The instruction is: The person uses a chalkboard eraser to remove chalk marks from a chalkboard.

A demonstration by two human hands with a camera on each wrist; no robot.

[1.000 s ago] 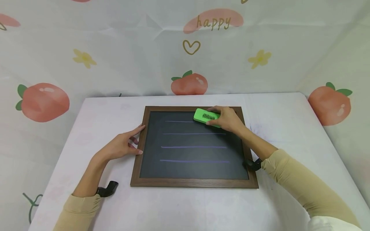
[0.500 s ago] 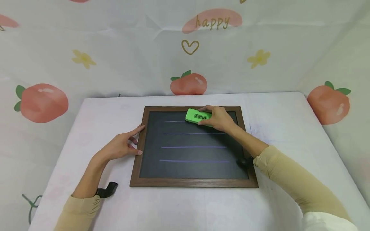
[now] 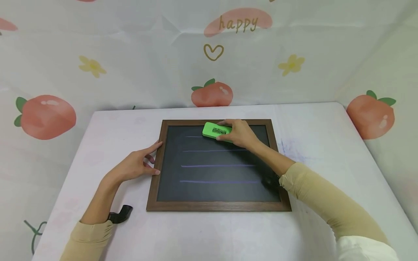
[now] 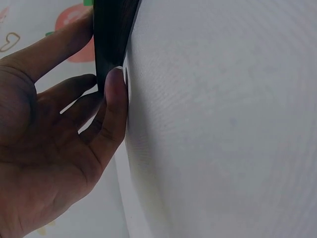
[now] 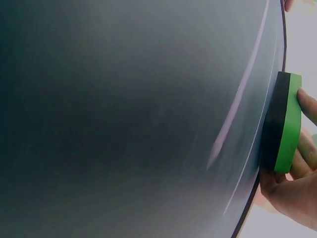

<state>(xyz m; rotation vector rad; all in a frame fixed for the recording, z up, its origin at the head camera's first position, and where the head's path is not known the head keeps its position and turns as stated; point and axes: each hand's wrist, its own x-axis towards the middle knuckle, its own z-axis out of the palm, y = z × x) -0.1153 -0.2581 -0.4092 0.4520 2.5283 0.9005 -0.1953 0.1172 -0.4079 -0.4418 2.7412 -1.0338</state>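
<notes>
A chalkboard (image 3: 209,159) in a brown wooden frame lies on the white table, with several horizontal purple lines across its dark surface. My right hand (image 3: 240,133) grips a green magnetic eraser (image 3: 210,129) at the board's upper part. In the right wrist view, the dark underside of the eraser (image 5: 277,124) faces the board. The eraser and hand cover the right part of the topmost line. At the frame's left side, my left hand (image 3: 135,165) rests with index finger and thumb spread along the edge. The left wrist view shows that hand (image 4: 59,134) touching the dark edge.
The white table (image 3: 209,235) extends around the board, with faint bluish smudges to its right. Behind stands a white cloth backdrop (image 3: 147,72) printed with peaches, flowers and a heart. A black device (image 3: 121,214) sits at the left wrist.
My right hand has slid the eraser leftward along the board's top, and the topmost line's right part is no longer seen past the hand. The left hand stays in place.
</notes>
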